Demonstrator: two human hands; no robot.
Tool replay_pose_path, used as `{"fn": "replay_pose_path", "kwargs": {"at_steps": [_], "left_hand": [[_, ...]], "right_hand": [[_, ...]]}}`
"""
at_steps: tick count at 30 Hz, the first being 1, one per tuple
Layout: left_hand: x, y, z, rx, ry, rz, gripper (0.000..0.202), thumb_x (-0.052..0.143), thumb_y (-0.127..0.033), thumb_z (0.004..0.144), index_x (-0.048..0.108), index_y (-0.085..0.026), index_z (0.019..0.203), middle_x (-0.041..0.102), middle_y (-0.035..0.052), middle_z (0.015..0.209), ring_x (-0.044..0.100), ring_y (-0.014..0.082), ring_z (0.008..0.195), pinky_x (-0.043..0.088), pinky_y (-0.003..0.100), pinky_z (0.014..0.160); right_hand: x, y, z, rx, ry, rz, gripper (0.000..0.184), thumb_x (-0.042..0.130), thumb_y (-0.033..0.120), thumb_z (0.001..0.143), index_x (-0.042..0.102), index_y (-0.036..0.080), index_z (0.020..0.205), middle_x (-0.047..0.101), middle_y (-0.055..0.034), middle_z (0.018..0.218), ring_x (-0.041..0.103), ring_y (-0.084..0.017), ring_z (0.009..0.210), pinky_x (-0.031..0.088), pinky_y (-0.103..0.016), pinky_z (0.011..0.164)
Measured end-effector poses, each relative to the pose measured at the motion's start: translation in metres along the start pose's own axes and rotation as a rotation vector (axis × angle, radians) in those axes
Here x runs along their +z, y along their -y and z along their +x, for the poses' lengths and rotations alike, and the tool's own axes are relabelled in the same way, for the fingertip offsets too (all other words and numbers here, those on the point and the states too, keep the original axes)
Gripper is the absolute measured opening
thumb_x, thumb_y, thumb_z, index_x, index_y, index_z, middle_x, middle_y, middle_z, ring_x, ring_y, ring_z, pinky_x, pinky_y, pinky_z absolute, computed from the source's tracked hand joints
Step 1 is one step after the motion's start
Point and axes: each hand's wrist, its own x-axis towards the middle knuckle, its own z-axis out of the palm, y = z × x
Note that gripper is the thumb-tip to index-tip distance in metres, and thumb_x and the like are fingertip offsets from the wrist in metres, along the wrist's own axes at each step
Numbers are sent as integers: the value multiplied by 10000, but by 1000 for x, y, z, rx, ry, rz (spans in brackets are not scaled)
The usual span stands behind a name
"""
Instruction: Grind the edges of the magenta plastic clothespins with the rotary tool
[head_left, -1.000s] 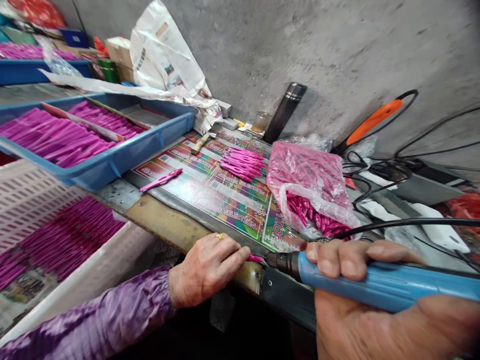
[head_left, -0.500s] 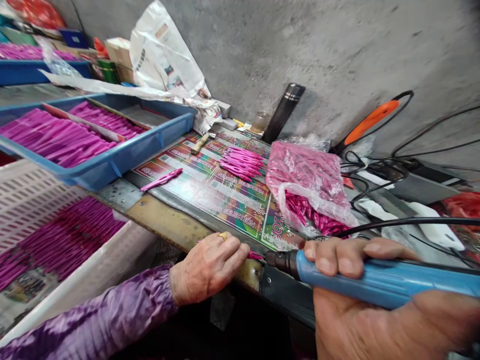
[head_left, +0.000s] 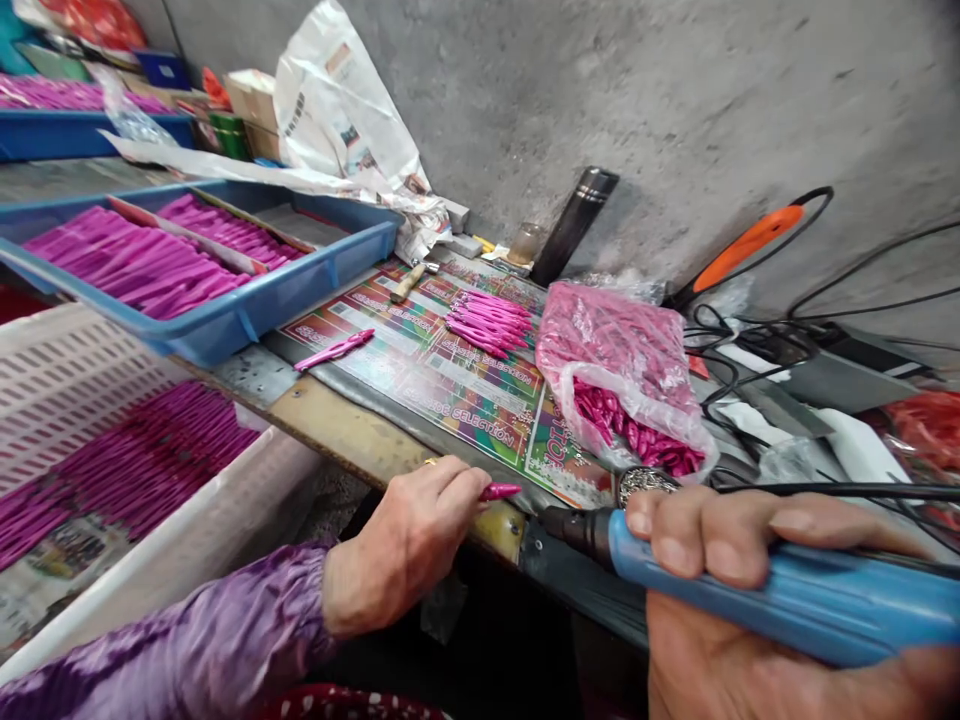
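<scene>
My left hand (head_left: 409, 535) is closed around a pink pen (head_left: 501, 491), whose pointed end sticks out to the right past my fingers. The rest of that pen is hidden in the hand. My right hand (head_left: 720, 590) wraps round a blue electric screwdriver (head_left: 810, 595), its black nose (head_left: 581, 530) pointing left over the table edge. A small gap separates the nose from the pen. Beyond them, a pile of pink pens (head_left: 487, 322) lies on a printed mat (head_left: 457, 415), with a few more pens (head_left: 335, 350) at its left edge.
An open plastic bag of pink pieces (head_left: 611, 340) lies on the right, near a dish of small silvery bits (head_left: 645, 485). Blue tray (head_left: 300, 290) and white basket (head_left: 247, 520) hold pink pens. Nearby are a wooden-handled tool (head_left: 409, 284), a black flask (head_left: 577, 225) and cables (head_left: 795, 300).
The pen's pointed end has parted from the screwdriver's nose. My left hand has drawn slightly left, and the screwdriver has shifted a little right and down. The whole view has shifted slightly.
</scene>
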Motion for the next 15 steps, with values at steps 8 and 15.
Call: {"fn": "replay_pose_path", "kwargs": {"at_steps": [8,15], "left_hand": [[-27,-27,-10,-871,188,-882,309,638,-449,929,691,-147,971,620,-13,672,503,97,565,367,209,523],[-19,-36,-19,-1176,128,-1099,567,780,-644,729,623,-151,962,631,-17,636,448,55,448,261,172,418]], "right_hand": [[12,4,-15,-20,47,-41,312,659,522,974,633,241,842,570,60,621,535,-136,541,510,-340,607],[30,-1,-24,-35,21,-44,420,740,584,921,592,220,771,557,68,587,519,-125,488,505,-316,550]]}}
